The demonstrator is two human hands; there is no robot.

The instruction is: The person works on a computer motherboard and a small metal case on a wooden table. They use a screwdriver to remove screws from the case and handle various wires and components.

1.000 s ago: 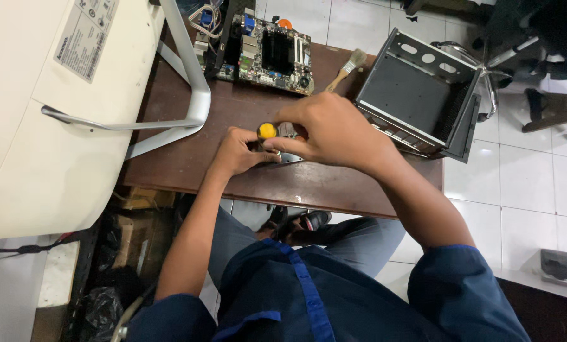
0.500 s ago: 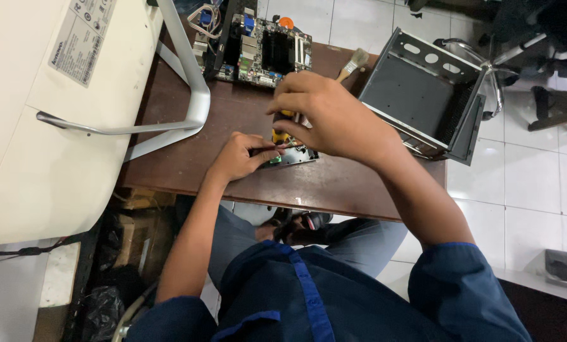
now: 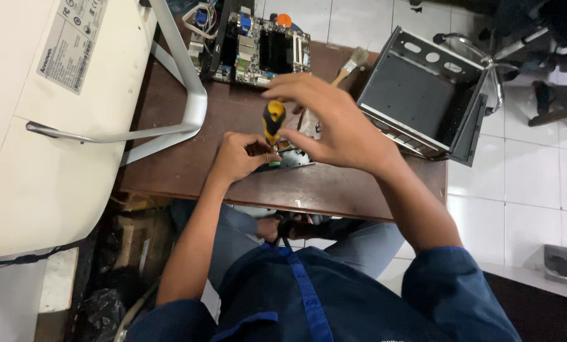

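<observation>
At nine o'clock lies a large white plastic computer casing (image 3: 49,126) with a curved silver metal stand (image 3: 182,107). On the brown wooden table (image 3: 169,177), the left hand (image 3: 240,157) is closed on a small metal component (image 3: 289,157) at the centre. The right hand (image 3: 334,123) grips a yellow-and-black-handled screwdriver (image 3: 273,121) upright over that component. A green circuit board (image 3: 267,50) sits at twelve o'clock, with a wooden-handled brush (image 3: 350,65) at one o'clock. A dark grey open metal chassis box (image 3: 416,95) stands at two o'clock.
</observation>
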